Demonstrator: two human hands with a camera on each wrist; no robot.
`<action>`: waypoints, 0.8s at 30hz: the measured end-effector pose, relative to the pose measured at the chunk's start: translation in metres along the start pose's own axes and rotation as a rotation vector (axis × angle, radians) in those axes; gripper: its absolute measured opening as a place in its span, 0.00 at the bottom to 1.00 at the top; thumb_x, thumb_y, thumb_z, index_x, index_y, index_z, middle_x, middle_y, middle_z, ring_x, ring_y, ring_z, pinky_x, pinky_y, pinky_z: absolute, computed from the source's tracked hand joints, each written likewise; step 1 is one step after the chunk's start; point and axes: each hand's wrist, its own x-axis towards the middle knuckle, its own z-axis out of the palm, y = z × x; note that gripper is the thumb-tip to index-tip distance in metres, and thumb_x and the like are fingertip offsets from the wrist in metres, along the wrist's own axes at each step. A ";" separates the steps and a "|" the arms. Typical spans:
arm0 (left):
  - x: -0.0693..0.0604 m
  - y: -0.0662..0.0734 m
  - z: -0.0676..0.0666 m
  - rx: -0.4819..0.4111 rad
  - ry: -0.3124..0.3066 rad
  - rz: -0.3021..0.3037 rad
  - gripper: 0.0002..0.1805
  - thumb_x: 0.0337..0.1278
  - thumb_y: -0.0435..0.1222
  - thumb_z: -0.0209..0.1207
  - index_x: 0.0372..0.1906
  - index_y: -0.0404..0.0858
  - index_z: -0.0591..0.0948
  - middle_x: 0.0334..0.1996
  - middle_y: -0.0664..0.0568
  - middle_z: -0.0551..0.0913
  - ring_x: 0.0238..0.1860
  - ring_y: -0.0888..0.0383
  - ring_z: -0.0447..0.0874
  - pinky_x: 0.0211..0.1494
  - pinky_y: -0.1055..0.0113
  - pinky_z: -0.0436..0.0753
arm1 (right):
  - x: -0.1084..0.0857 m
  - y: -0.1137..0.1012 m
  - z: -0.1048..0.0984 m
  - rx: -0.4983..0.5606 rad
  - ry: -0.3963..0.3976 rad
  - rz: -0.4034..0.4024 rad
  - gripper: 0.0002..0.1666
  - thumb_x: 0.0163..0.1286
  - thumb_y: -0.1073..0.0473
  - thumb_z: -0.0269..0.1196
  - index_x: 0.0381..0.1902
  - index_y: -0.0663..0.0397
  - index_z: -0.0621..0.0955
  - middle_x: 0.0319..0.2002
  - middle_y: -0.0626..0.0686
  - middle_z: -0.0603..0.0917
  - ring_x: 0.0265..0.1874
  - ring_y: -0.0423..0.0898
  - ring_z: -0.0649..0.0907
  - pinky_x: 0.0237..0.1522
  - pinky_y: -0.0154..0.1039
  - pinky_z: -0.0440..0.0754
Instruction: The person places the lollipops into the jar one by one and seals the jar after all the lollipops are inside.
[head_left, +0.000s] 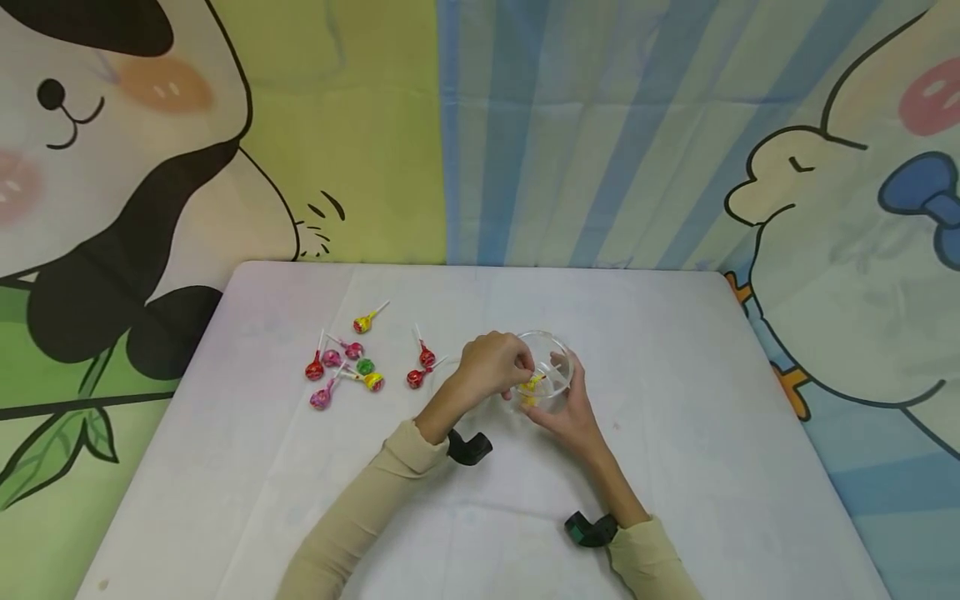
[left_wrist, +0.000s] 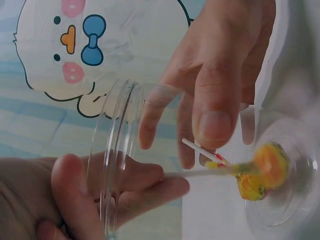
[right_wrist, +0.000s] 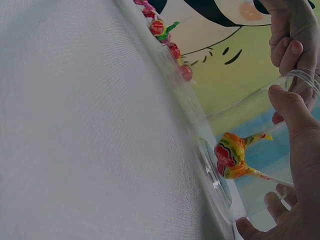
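Note:
A clear glass jar (head_left: 551,343) stands on the table, and my right hand (head_left: 576,412) grips it round the side. My left hand (head_left: 491,364) reaches into the mouth; in the left wrist view its fingers (left_wrist: 145,192) pinch the white stick of a yellow-orange lollipop (left_wrist: 270,165) inside the jar. Another yellow lollipop (left_wrist: 250,188) lies at the bottom, its white stick leaning on the wall. The right wrist view shows yellow-and-red lollipop heads (right_wrist: 229,156) through the glass, beside my right thumb and fingers.
To the left on the white table (head_left: 675,350) lie several wrapped lollipops, among them a yellow one (head_left: 363,324), a green one (head_left: 365,366) and a purple one (head_left: 321,399). Two red lollipops, one nearer (head_left: 415,379) and one farther (head_left: 427,357), lie closer to the jar.

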 end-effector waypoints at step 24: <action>-0.056 -0.067 0.025 -0.534 0.413 0.322 0.21 0.55 0.36 0.67 0.55 0.41 0.80 0.54 0.51 0.80 0.15 0.66 0.78 0.18 0.71 0.75 | 0.005 0.044 0.005 -0.022 0.041 -0.011 0.65 0.48 0.66 0.76 0.75 0.45 0.49 0.71 0.61 0.62 0.72 0.58 0.62 0.70 0.64 0.56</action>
